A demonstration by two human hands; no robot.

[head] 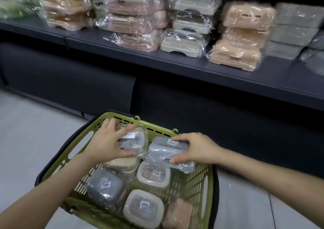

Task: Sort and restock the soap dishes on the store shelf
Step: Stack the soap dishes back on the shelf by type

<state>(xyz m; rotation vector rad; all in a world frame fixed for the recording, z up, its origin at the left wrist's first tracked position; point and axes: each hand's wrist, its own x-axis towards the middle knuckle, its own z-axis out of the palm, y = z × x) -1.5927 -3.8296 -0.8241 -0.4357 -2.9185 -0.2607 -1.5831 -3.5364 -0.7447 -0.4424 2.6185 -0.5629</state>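
Soap dishes (153, 175) in clear film are split between two places: loose ones in a green basket (198, 181) and sorted stacks on the shelf (175, 67) above it. At the far end of the basket, the left hand (105, 142) holds a clear-lidded dish (135, 141) with a white label. Its fingers (126, 129) are spread wide over the top and the thumb is hooked on the near edge. Just beside it, the right hand (198, 149) grips a grey dish (164, 151) from its right end, with the fingers (180, 137) curled over the far side and the thumb pressed on the near side. Whether the two held dishes touch, I cannot tell. Nearer in the basket lie a beige dish (122, 163), a charcoal dish (105, 185), a labelled cream dish (143, 206) and a pink dish (178, 213) at the near right corner. On the shelf the stacks run by colour: a pink stack (133, 18), a cream stack (189, 27) with dark lids, a peach stack (242, 35), then a grey stack (294, 28) on the right. The basket sits on a pale floor (35, 132).
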